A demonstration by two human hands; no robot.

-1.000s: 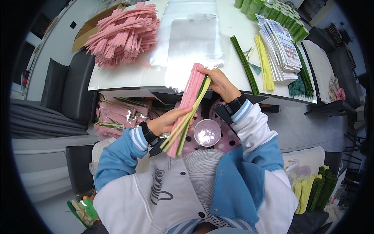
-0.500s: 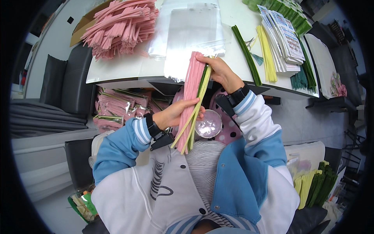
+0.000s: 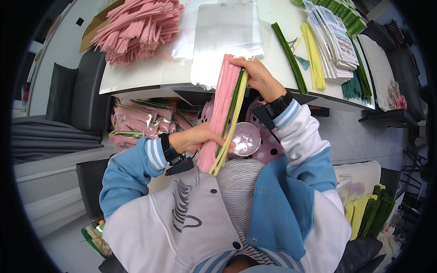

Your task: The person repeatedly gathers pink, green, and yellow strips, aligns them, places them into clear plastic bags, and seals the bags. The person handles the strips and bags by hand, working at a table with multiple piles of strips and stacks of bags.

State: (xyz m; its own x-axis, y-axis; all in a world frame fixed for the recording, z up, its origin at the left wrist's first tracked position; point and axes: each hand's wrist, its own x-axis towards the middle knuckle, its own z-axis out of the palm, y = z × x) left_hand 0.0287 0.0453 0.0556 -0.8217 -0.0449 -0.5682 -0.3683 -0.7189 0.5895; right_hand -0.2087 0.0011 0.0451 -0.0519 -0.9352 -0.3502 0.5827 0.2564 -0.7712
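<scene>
A long bundle of pink chenille stems point(image 3: 222, 98) slants over my lap, held in both hands. Dark green stems point(image 3: 235, 96) and pale yellow stems point(image 3: 240, 101) run along its right side. My right hand point(image 3: 259, 77) pinches the bundle near its top, at the table's front edge. Lower down, my left hand point(image 3: 193, 138) is closed around it, thumb across the front; some of its fingers are hidden behind the stems. Below the left hand the lower ends spread slightly. A round shiny clear container point(image 3: 246, 140) sits just right of the bundle, near my lap.
The white table point(image 3: 277, 82) bears a pink stem pile point(image 3: 139, 32), clear plastic bags point(image 3: 223, 36), green stems point(image 3: 290, 57), yellow stems point(image 3: 313, 57), scissors point(image 3: 292, 44) and stacked printed sheets point(image 3: 334, 41). Bagged stem bundles point(image 3: 141, 120) lie below the table's left side.
My left hand has slid down the bundle and slightly left. The yellow stems that fanned across the pink ones now lie closer alongside. My right hand keeps its pinch at the top.
</scene>
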